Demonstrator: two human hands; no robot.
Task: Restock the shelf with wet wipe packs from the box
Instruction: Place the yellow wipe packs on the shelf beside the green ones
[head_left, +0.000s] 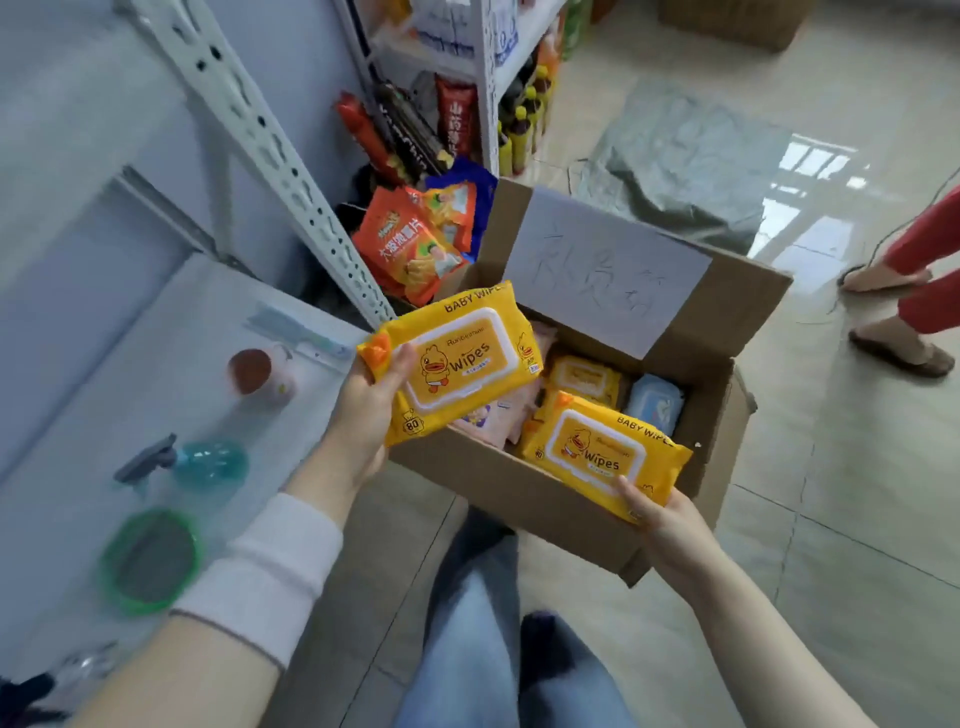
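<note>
Each hand grips one yellow pack by its near end: left hand (363, 410) lifts its pack (452, 364) clear of the box (519, 499), right hand (670, 525) keeps its pack (605, 454) over the rim, likely both bound for the shelf (156, 374)

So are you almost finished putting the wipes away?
Not yet. No wipes show on the shelf beside the box, so nothing looks done. Right now the left hand holds one yellow pack and the right hand holds another yellow pack. Left to do: the box still has yellow, pink and blue packs inside.
</note>
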